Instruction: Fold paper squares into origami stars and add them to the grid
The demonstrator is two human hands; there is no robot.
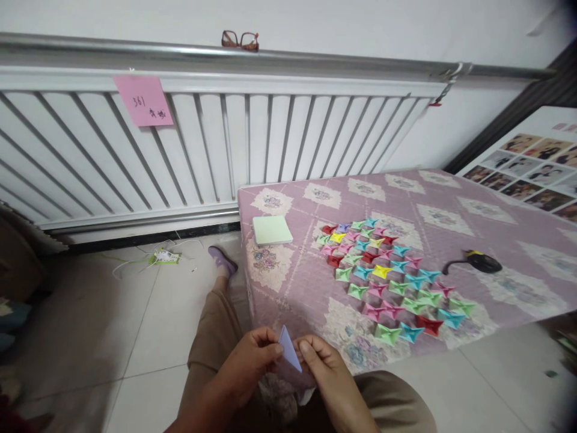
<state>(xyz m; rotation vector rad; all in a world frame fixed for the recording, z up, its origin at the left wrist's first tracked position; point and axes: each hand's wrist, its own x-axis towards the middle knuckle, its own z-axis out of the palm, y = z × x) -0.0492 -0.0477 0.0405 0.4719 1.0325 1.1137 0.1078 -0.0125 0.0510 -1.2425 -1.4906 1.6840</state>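
open cloth [304, 264] between green pad [273, 230] and folded papers [382, 271], radiator [277, 135] blocking behind

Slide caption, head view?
Left hand pinches folded lavender paper, right hand at its edge, beside colored paper shapes on floral cloth.

White wall [351, 21] above a white radiator [258, 138]
A metal pipe [315, 58] crosses the upper frame; pale tiled floor [164, 325] shows lower left, a floral-covered bench [304, 285] centre right.

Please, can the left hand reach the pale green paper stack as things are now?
Probably yes: nothing visible stands between the left hand and the pale green paper stack, which lies on the floral cloth. That hand, however, is occupied holding the folded lilac paper.
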